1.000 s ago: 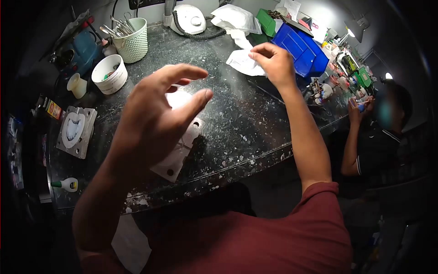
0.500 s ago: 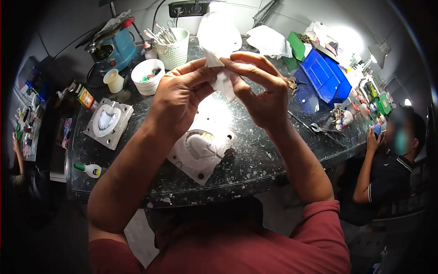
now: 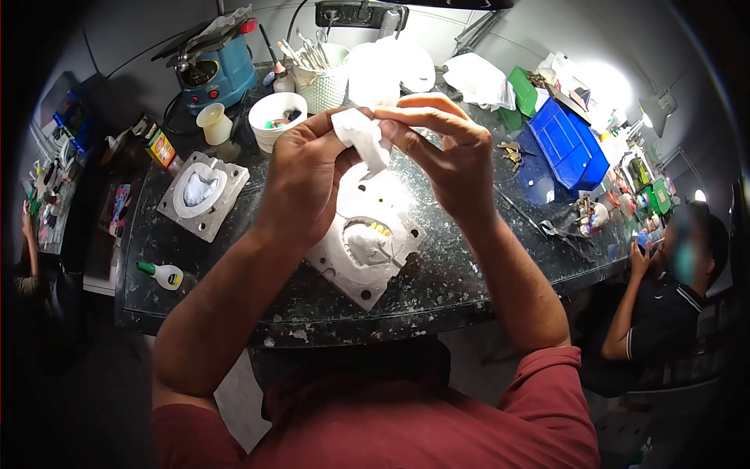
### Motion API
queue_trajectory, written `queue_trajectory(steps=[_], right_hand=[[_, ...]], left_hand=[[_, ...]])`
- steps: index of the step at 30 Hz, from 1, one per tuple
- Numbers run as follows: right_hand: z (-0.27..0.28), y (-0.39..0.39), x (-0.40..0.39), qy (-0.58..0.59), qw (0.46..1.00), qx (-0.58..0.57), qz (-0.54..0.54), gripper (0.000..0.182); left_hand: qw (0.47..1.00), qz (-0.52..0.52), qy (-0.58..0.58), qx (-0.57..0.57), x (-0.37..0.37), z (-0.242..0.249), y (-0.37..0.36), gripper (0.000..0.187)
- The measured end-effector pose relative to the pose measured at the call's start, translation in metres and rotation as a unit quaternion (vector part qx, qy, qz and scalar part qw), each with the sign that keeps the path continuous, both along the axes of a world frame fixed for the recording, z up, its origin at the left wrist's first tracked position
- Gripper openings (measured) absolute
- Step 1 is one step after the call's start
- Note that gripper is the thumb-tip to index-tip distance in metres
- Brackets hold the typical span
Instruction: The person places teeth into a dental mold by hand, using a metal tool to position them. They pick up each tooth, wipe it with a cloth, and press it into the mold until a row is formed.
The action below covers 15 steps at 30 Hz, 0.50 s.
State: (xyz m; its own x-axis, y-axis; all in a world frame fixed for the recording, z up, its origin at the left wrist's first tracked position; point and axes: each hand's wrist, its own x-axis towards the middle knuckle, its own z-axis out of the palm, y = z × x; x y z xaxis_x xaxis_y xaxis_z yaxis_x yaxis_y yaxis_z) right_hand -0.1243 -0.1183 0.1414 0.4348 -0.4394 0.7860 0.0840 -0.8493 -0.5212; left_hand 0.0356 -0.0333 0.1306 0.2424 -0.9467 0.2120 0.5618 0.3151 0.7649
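My left hand [image 3: 301, 184] and my right hand [image 3: 441, 156] are raised together over the dark speckled worktop [image 3: 461, 273], and both pinch a small crumpled white tissue [image 3: 361, 137] between thumbs and fingers. Directly under my hands lies a white plaster mould half [image 3: 367, 246] in a metal flask, with a row of yellowish teeth set in it. A second flask half [image 3: 203, 194] with a white plaster fill lies to the left on the worktop.
A white cup [image 3: 275, 119], a small cream cup [image 3: 212, 123], a perforated tool holder [image 3: 324, 78] and a blue machine [image 3: 219, 66] stand at the back. A glue bottle [image 3: 162, 274] lies front left. Blue bins [image 3: 574, 144] stand right. A seated person [image 3: 672, 289] works at right.
One second ago my hands were apart, the right one reaching to the tissue at the back. They have come together, holding the tissue, and now crumple it smaller above the mould.
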Motion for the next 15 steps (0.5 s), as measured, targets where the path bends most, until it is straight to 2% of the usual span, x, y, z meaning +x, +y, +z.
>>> queue_trajectory(steps=[2,5,8,9,10,13,15], right_hand=[[0.003,0.002,0.004,-0.002,0.999,0.02,0.029,0.021],[0.003,0.01,0.011,-0.019,0.978,0.192,0.08,0.013],[0.003,0.016,0.017,-0.023,0.976,0.205,0.07,0.014],[0.002,0.013,0.019,-0.008,0.994,0.101,0.048,0.014],[0.002,0.014,0.02,-0.008,0.994,0.1,0.049,0.014],[0.008,0.022,0.021,0.038,0.999,-0.003,-0.018,0.016],[0.007,0.021,0.022,0.041,0.999,-0.024,-0.017,0.017]], left_hand=[[0.999,0.024,-0.022,0.017,0.003,0.002,0.008,0.023],[1.0,0.022,-0.013,0.001,0.009,0.001,0.016,0.021],[0.999,0.028,-0.019,0.009,0.014,0.001,0.021,0.023],[0.999,0.036,-0.038,0.008,0.017,-0.003,0.02,0.024],[0.997,0.044,-0.057,0.008,0.018,-0.006,0.02,0.026],[0.992,0.069,-0.102,-0.034,0.018,-0.008,0.021,0.03],[0.987,0.083,-0.136,-0.019,0.016,-0.001,0.027,0.032]])
